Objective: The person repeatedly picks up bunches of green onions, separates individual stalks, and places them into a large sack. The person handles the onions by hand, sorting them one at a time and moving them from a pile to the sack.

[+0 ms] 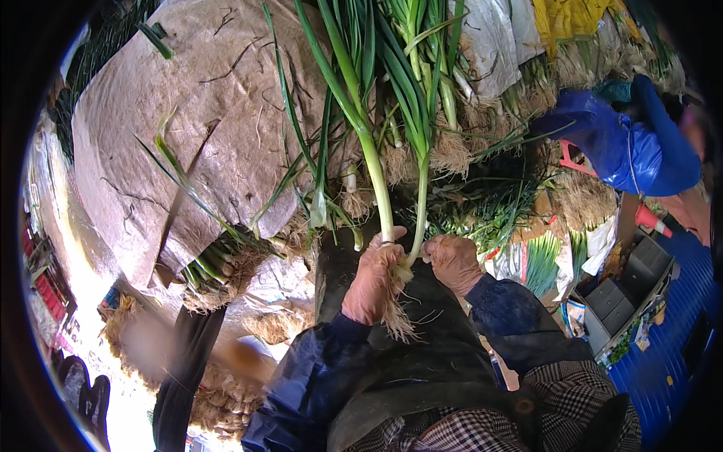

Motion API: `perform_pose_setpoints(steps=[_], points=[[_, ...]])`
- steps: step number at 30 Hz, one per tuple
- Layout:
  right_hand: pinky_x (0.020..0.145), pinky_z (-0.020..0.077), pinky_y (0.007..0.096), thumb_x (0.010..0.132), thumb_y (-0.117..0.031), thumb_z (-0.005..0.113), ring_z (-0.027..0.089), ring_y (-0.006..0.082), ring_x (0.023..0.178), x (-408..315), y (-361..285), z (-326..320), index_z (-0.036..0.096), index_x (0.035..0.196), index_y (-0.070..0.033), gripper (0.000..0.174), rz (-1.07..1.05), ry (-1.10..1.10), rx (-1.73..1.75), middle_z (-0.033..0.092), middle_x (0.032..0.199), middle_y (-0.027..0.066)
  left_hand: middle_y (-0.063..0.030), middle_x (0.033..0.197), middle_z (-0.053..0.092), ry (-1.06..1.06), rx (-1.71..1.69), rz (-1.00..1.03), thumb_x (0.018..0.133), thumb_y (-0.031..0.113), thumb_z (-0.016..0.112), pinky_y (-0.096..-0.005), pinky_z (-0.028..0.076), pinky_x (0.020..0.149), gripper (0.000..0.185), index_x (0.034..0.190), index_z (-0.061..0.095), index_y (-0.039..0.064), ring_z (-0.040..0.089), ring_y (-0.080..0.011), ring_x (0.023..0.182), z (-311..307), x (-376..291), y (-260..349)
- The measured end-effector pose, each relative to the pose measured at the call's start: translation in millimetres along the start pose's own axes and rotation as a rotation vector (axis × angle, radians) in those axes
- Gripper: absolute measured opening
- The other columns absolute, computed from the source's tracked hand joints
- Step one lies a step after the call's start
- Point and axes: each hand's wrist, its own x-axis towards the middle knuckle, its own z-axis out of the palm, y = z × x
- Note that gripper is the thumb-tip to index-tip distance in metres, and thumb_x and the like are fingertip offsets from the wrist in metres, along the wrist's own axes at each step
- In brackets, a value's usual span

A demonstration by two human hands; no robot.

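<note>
My left hand (pixel 373 282) is closed around the base of a large green onion with a thick pale stalk (pixel 373 164). Its long green leaves reach up past the top of the view, and its stringy roots (pixel 398 319) hang below my fist. A thinner stalk (pixel 422 198) branches out at the same base and leans right. My right hand (pixel 454 263) is curled beside this thinner stalk, fingertips close to it. Whether anything is pinched there is hidden. Both hands are above a dark apron (pixel 435 327) over my lap.
A brown cloth (pixel 226 113) covers stacked onions at left, with a rooted bundle (pixel 212 271) poking out below. More rooted onions (pixel 452 150) lie ahead. Green trimmings (pixel 491 198) are heaped to the right. Another person's blue sleeve (pixel 666 141) shows at far right, above dark grey boxes (pixel 610 305).
</note>
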Motion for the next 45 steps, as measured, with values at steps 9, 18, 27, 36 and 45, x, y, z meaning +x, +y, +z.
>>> perform_pose_setpoints(steps=[9,18,27,36,45], points=[[0.062,0.0487,0.0347,0.081,-0.022,0.060,0.062,0.0247,0.070,-7.3,-11.4,-7.8,0.062,0.086,-0.011,0.012,0.225,-0.188,0.361,0.061,0.076,0.0066,-0.0036,0.096,0.055,0.105,0.165,0.141,0.096,0.034,0.053,-0.0202,0.047,0.068,0.044,0.122,0.052,-0.001,0.054,-0.0081,0.081,-13.1,-7.2,29.0],[0.054,0.0449,0.0339,0.095,-0.021,0.054,0.057,0.0241,0.058,50.9,-100.1,-57.5,0.062,0.082,-0.003,0.025,-0.054,-0.079,0.736,0.056,0.064,0.0098,-0.0029,0.102,0.054,0.071,0.061,0.274,0.098,0.048,0.045,-0.0251,0.045,0.077,0.051,0.120,0.056,0.003,0.050,-0.0116,0.087,-18.7,8.9,8.3],[0.068,0.0477,0.0294,0.087,-0.005,0.053,0.059,0.0161,0.076,28.5,-39.0,-88.3,0.062,0.102,-0.003,0.017,0.199,0.291,-0.042,0.060,0.082,0.0083,0.0012,0.086,0.055,0.064,0.137,0.153,0.099,0.052,0.037,-0.0175,0.036,0.050,0.057,0.126,0.054,0.005,0.045,-0.0031,0.060,-26.8,9.8,12.0],[0.048,0.0394,0.0308,0.094,-0.030,0.055,0.048,0.0137,0.047,120.1,-80.9,-62.5,0.063,0.082,-0.004,0.030,0.209,-0.069,0.329,0.054,0.057,0.0037,0.0033,0.064,0.048,0.177,0.191,0.338,0.100,0.049,0.037,-0.0228,0.030,0.045,0.050,0.093,0.060,0.005,0.039,-0.0060,0.049,-17.8,15.8,-5.7],[0.055,0.0478,0.0358,0.093,-0.038,0.057,0.062,0.0194,0.061,117.2,-54.9,-62.7,0.062,0.092,-0.006,0.032,0.350,-0.120,0.398,0.064,0.073,0.0114,0.0008,0.064,0.051,0.199,0.417,0.358,0.100,0.052,0.034,-0.0252,0.032,0.046,0.059,0.094,0.062,0.001,0.040,-0.0073,0.049,-8.7,22.6,-12.7]])
